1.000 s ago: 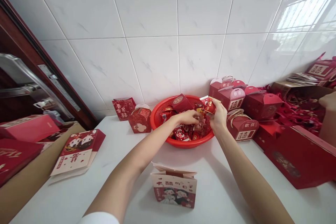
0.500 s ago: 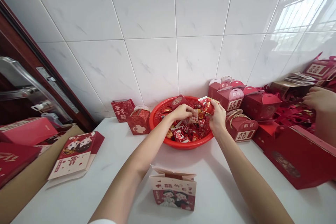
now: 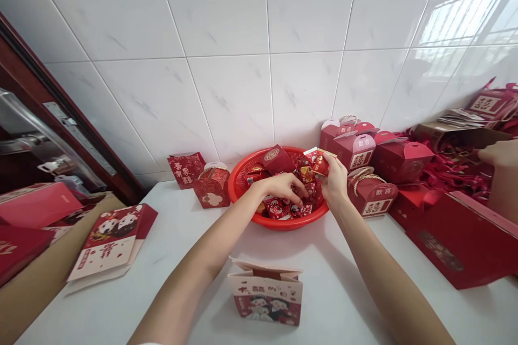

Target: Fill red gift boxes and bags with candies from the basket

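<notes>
A red plastic basket (image 3: pixel 292 225) holds several wrapped candies (image 3: pixel 279 209), mostly red with some gold. Over them is my left hand (image 3: pixel 286 187), its fingers bent downward and apart, fingertips touching the wrappers. My right hand (image 3: pixel 335 177), at the basket's right rim, pinches a few small red and gold candy packets (image 3: pixel 321 163). Closer to me on the table, between my forearms, a cream and red paper gift bag (image 3: pixel 267 296) with a cartoon couple stands upright with its top open. A dark red card or small box (image 3: pixel 277 159) leans at the basket's back.
Small red gift boxes (image 3: pixel 374 199) are stacked right of the basket. Two more boxes (image 3: pixel 213 188) stand to its left. A folded gift bag (image 3: pixel 109 240) lies on a carton at left. A large red box (image 3: pixel 461 242) and another person's hand (image 3: pixel 502 156) are at right.
My left hand has come down toward the front of the basket, and its fingers have spread from a pinch on a small packet. My right hand keeps its packets in nearly the same place.
</notes>
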The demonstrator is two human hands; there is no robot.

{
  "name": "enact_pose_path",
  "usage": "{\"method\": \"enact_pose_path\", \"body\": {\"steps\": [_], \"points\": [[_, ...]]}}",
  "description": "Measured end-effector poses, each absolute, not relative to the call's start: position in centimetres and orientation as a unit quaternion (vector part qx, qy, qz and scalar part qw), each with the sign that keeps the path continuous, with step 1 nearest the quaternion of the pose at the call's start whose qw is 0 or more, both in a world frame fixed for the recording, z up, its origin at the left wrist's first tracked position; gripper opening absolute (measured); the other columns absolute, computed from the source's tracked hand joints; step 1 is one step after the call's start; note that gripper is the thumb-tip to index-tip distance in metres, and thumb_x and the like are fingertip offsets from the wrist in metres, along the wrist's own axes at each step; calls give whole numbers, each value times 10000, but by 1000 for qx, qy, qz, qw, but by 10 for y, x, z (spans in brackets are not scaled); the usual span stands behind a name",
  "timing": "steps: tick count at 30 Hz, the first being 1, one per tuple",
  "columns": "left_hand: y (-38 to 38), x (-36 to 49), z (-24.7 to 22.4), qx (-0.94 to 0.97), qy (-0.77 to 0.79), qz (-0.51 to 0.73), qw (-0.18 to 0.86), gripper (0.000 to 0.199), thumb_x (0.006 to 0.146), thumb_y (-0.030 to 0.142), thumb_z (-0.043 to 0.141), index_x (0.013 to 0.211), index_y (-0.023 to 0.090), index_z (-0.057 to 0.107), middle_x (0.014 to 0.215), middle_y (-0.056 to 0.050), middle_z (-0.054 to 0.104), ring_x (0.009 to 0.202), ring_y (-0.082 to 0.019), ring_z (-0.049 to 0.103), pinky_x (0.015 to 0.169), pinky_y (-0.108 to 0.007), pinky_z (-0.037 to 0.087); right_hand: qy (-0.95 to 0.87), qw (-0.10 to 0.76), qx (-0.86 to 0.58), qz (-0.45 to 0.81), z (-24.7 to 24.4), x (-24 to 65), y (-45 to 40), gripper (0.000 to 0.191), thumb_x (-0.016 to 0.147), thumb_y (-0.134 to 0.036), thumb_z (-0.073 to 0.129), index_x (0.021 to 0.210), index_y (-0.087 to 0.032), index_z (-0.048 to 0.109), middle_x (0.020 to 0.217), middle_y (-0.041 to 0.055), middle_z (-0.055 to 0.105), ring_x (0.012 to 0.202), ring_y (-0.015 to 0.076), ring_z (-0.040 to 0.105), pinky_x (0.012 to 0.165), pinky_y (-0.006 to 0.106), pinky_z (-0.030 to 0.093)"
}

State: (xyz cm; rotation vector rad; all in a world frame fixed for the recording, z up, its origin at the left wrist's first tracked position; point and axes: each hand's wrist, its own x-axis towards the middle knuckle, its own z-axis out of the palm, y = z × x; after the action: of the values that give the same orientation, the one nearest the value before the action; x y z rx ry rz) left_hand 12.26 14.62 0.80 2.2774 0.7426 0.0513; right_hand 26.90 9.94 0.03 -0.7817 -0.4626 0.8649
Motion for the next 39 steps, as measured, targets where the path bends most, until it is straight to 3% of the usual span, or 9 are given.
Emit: {"method": "enact_pose_path", "body": {"steps": [5, 9, 12, 17, 22, 28, 32, 35, 39], "points": [[133, 133, 2, 912, 310, -80, 258, 414, 605, 154, 785, 1011, 230, 774, 971, -3, 770, 860, -199, 681, 692, -221, 473, -216, 804, -368, 414, 2, 269, 98, 186, 581, -294, 723, 734, -190, 701, 673, -28, 695, 610, 144, 623, 485, 232, 464], [133, 132, 2, 916, 321, -48, 236, 147, 630, 242, 812, 737, 190, 726, 605, 37, 611, 595, -150, 553, 534, -241, 367, -217, 802, -370, 416, 2, 269, 98, 187, 581, -298, 725, 733, -191, 701, 665, -30, 693, 598, 144, 620, 479, 235, 470], [137, 126, 5, 905, 339, 29, 256, 260, 631, 331, 829, 567, 175, 630, 481, 57, 474, 520, -132, 465, 520, -258, 340, -222, 802, -368, 414, 2, 268, 99, 175, 589, -297, 727, 729, -196, 698, 676, -27, 701, 609, 151, 631, 493, 245, 487], [127, 112, 10, 827, 314, 240, 399, 305, 700, 417, 791, 800, 132, 750, 769, -12, 719, 741, -185, 638, 727, -282, 490, -211, 808, -363, 414, 2, 268, 100, 156, 599, -289, 720, 721, -194, 707, 672, -23, 708, 614, 153, 644, 533, 257, 516], [92, 93, 11, 745, 312, 355, 471, 464, 687, 479, 819, 968, 115, 759, 972, -84, 768, 890, -235, 694, 815, -329, 547, -284, 755, -367, 463, 1, 267, 95, 246, 571, -349, 798, 744, -188, 726, 685, -5, 726, 609, 176, 648, 555, 282, 526], [49, 67, 28, 681, 331, 486, 436, 401, 706, 420, 836, 975, 137, 747, 981, -72, 772, 927, -226, 706, 850, -303, 556, -505, 614, -352, 493, 15, 255, 70, 314, 666, -449, 832, 795, -175, 749, 725, 16, 737, 648, 168, 661, 602, 258, 536], [36, 57, 37, 594, 342, 562, 463, 422, 682, 446, 844, 968, 151, 745, 848, -37, 757, 779, -191, 703, 695, -264, 558, -547, 521, -321, 571, 30, 241, 44, 306, 694, -434, 839, 820, -173, 743, 658, -4, 692, 595, 158, 636, 509, 235, 491], [32, 54, 39, 580, 365, 563, 463, 421, 644, 456, 863, 905, 149, 742, 767, -23, 734, 666, -164, 668, 581, -239, 519, -540, 507, -312, 596, 34, 232, 31, 297, 671, -407, 867, 774, -170, 719, 627, -19, 656, 572, 137, 597, 486, 218, 463], [29, 52, 42, 570, 368, 571, 463, 411, 637, 463, 862, 876, 154, 734, 780, -30, 734, 703, -177, 681, 620, -251, 535, -572, 495, -318, 572, 36, 227, 23, 318, 689, -437, 856, 748, -168, 698, 605, -25, 614, 547, 116, 533, 471, 207, 425]]}}
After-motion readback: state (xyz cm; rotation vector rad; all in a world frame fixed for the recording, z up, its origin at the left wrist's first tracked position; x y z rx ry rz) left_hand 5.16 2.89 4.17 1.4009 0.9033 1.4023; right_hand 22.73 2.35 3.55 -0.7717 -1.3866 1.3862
